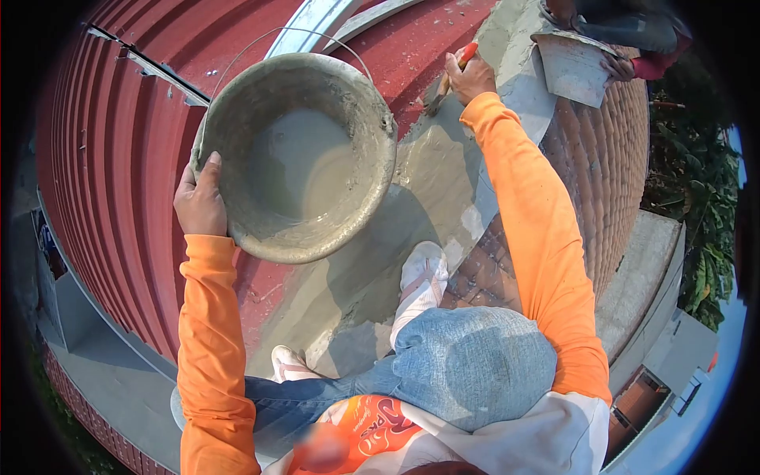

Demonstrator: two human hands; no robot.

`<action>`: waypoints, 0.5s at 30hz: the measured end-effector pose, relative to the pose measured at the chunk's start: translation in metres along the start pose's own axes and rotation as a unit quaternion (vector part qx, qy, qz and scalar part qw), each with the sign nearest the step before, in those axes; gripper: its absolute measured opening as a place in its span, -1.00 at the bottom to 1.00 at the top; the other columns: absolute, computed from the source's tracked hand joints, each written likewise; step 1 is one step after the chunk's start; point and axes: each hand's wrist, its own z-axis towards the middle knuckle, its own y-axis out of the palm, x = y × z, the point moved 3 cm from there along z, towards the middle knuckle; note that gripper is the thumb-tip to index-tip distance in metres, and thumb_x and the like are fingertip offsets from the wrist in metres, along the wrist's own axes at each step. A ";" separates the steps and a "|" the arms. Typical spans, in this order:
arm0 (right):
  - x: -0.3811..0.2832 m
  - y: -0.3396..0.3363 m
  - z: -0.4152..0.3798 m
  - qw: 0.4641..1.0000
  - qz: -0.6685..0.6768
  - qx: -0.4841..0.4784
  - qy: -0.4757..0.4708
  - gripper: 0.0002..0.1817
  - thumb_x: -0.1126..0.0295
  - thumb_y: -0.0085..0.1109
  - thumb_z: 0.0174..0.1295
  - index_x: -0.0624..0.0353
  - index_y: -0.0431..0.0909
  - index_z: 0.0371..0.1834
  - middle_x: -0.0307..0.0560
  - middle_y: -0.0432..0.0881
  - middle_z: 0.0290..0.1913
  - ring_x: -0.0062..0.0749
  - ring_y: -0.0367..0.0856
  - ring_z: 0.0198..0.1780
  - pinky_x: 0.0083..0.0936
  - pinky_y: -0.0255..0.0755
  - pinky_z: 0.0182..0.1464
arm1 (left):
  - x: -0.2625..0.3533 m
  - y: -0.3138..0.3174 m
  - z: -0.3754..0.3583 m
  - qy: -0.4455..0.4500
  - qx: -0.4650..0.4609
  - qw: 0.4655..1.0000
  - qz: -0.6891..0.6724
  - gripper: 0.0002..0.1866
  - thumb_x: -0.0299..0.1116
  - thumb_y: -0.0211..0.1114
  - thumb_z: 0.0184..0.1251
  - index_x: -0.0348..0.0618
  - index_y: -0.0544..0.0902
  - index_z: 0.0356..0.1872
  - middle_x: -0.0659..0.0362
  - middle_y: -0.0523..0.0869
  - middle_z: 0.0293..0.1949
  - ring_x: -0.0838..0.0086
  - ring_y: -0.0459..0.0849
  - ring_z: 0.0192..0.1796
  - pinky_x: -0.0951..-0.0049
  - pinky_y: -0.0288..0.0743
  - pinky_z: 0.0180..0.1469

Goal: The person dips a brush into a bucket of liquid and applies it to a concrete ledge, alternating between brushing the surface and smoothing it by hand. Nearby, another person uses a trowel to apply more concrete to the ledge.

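My left hand (201, 199) grips the rim of a cement-caked bucket (372, 198), thumb over the edge. Greyish, watery liquid (305, 162) lies in the bottom of the bucket, and a thin wire handle (279, 30) arcs above its far side. Closed around a paintbrush (435, 96) with a red-ended handle is my right hand (473, 77). The bristles point down at the edge of a wet grey cement strip (431, 170), beside the red metal roofing.
Ribbed red roofing (103, 182) slopes on the left, brown roof tiles (594, 158) on the right. Another person's hand (617, 68) holds a whitish bucket (571, 70) at upper right. My feet in sandals (423, 269) are on the cement. Pale metal strips (317, 24) lie at the top.
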 end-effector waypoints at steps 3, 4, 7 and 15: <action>0.000 0.015 -0.002 0.971 -0.046 -0.211 0.104 -0.66 0.14 0.03 0.11 0.25 0.41 -0.32 0.17 0.54 -0.36 0.03 0.52 -0.24 -0.25 0.38 -0.13 | -0.001 0.000 -0.001 -0.003 0.010 1.000 -0.009 -0.66 -0.34 0.20 0.22 -0.35 0.51 -0.05 0.21 0.61 -0.20 0.62 0.52 -0.19 0.61 0.37 -0.08; 0.000 0.012 0.002 0.985 -0.053 -0.144 0.073 -0.68 0.15 0.05 0.11 0.23 0.41 -0.31 0.16 0.53 -0.37 0.02 0.52 -0.24 -0.23 0.37 -0.13 | 0.000 0.000 -0.001 -0.003 0.007 1.000 -0.017 -0.66 -0.33 0.20 0.22 -0.35 0.51 -0.05 0.21 0.61 -0.21 0.62 0.53 -0.20 0.61 0.37 -0.09; 0.004 0.007 0.008 1.000 -0.028 -0.002 -0.001 -0.80 0.27 0.06 0.13 0.12 0.40 -0.27 0.08 0.51 -0.36 -0.02 0.50 -0.24 -0.21 0.35 -0.14 | -0.003 -0.001 -0.001 -0.002 0.009 0.999 -0.035 -0.67 -0.33 0.21 0.21 -0.35 0.52 -0.07 0.22 0.61 -0.23 0.63 0.53 -0.21 0.61 0.37 -0.11; -0.034 0.008 -0.058 0.911 -0.018 -0.332 -0.245 -0.87 0.46 0.11 0.05 0.10 0.43 -0.31 -0.04 0.51 -0.30 -0.07 0.44 -0.18 -0.25 0.33 -0.16 | 0.001 0.000 -0.003 -0.006 0.021 0.999 -0.025 -0.70 -0.34 0.23 0.20 -0.33 0.54 -0.11 0.24 0.62 -0.27 0.65 0.53 -0.25 0.62 0.37 -0.14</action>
